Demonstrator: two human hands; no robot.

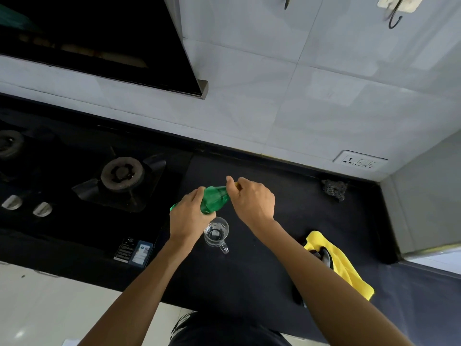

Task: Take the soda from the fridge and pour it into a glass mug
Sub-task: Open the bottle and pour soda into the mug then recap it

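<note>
The soda bottle (214, 199) is translucent green plastic, smooth and rounded at the shoulder, held tilted above the bench (262, 258) with its neck pointing toward the wall. Its yellow cap (236, 184) shows only as a sliver under the right hand. Just in front of the bottle, nearer the person, stands the glass mug (216, 232): clear, faceted glass, round-mouthed, upright, its small handle turned toward the person. It looks empty.

The left hand (188, 218) wraps the bottle's lower body, fingers (199, 193) curled and clamped round the plastic. The right hand (253, 199) sits over the bottle's neck, its fingers (230, 181) pinched together on the cap. Whether the cap is loosened cannot be told.

The bench is a dark, matte, slightly speckled stone slab. Left of the bottle, set into the same surface, is a black glass hob with a round cast burner (122, 173) on a black pan support, and two silvery knobs (26, 206) farther left. A small printed card (133, 252) lies left of the mug. Right of the mug a bright yellow cloth (346, 265) lies rumpled, soft-piled. Beyond the bottle to the right, against the wall, sits a grey metal scourer (334, 189). The wall is pale glossy tile carrying a white socket plate (360, 161) and two metal hooks (395, 20); a dark hood (99, 41) hangs above the hob.
</note>
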